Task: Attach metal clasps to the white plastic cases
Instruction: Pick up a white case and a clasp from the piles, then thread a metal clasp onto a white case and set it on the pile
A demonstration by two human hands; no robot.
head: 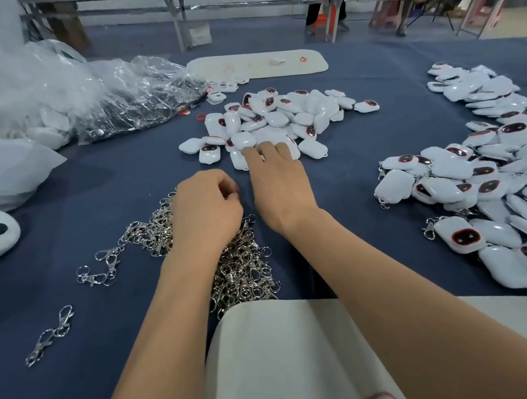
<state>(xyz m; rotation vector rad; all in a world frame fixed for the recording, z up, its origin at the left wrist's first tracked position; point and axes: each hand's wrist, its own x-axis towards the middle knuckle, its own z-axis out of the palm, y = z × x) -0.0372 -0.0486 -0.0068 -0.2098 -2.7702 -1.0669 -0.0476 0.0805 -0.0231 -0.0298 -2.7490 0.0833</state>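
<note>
Centrally, the middle pile of white plastic cases (pixel 283 117) lies on the blue table (pixel 376 120). The right hand (pixel 276 181) reaches onto the near edge of this pile, fingers extended and touching a case. Nearer the person than the pile, the left hand (pixel 206 210) hangs over the heap of metal clasps (pixel 242 268), fingers curled; whether it pinches a clasp cannot be told. Right of the pile lies a second pile of cases with clasps fitted (pixel 482 188). Left of the pile sit clear plastic bags (pixel 105 94).

Bright even light, soft shadows, wide-angle edge bending, slight blur
</note>
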